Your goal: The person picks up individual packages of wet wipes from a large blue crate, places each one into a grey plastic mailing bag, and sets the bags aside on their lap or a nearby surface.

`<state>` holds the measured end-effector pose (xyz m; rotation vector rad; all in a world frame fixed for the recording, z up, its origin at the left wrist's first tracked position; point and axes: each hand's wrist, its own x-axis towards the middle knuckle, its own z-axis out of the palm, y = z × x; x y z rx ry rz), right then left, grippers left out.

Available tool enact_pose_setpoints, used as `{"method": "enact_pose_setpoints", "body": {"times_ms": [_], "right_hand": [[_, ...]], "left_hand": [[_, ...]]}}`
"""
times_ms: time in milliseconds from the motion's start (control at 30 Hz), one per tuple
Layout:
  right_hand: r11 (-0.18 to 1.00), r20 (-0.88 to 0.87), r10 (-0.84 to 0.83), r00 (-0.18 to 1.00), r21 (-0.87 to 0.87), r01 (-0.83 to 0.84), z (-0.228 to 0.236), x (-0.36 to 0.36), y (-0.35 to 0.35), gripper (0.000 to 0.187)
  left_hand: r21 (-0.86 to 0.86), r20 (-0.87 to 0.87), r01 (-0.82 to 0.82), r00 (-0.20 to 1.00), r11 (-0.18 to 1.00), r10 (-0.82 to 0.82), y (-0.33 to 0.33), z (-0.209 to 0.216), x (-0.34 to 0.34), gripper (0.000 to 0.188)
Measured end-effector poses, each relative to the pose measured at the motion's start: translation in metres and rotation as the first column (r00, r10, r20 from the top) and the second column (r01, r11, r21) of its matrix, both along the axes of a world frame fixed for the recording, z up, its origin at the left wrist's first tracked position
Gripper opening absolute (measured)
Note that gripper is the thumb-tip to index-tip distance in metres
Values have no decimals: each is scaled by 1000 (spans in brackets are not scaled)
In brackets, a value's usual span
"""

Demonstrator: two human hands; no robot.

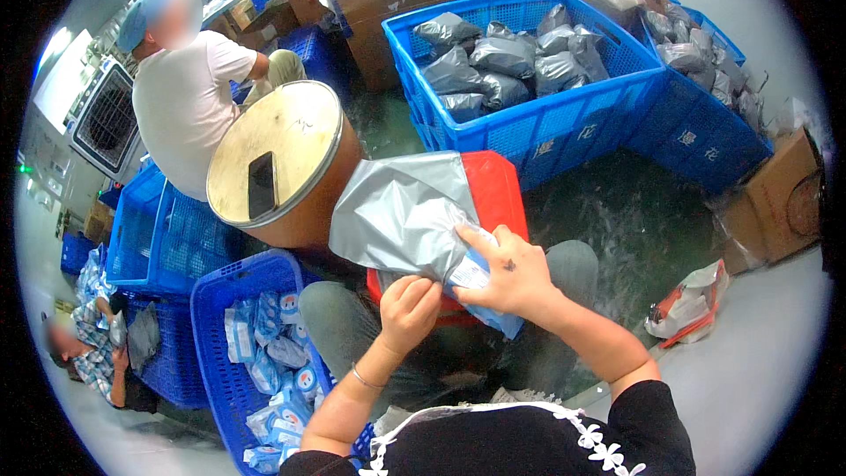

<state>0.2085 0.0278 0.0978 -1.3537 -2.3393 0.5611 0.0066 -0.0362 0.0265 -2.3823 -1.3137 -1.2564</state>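
A grey plastic mailing bag lies over a red stool top between my knees. My left hand is closed in a pinch on the bag's near edge, at its mouth. With thumb and fingers my right hand grips a blue-and-white soft packet, partly inside the bag's mouth. The bag covers the packet's far end, and its near blue end sticks out below my right hand. To my left stands a blue basket with many similar blue-and-white packets in it.
A round drum with a dark phone on its lid stands ahead-left. Large blue crates of filled grey bags are beyond. Co-workers sit at left and far left. A cardboard box stands at right.
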Motion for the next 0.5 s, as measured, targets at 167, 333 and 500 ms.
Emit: {"method": "enact_pose_setpoints", "body": {"times_ms": [167, 333, 500], "right_hand": [[996, -290, -35, 956, 69, 58, -1, 2, -12, 70], [993, -517, -49, 855, 67, 97, 8, 0, -8, 70], [970, -239, -229, 944, 30, 243, 13, -23, -15, 76]], "left_hand": [[-370, 716, -259, 532, 892, 451, -8, 5, 36, 28], [-553, 432, -126, 802, 823, 413, -2, 20, 29, 19], [-662, 734, 535, 322, 525, 598, -14, -17, 58, 21]]}}
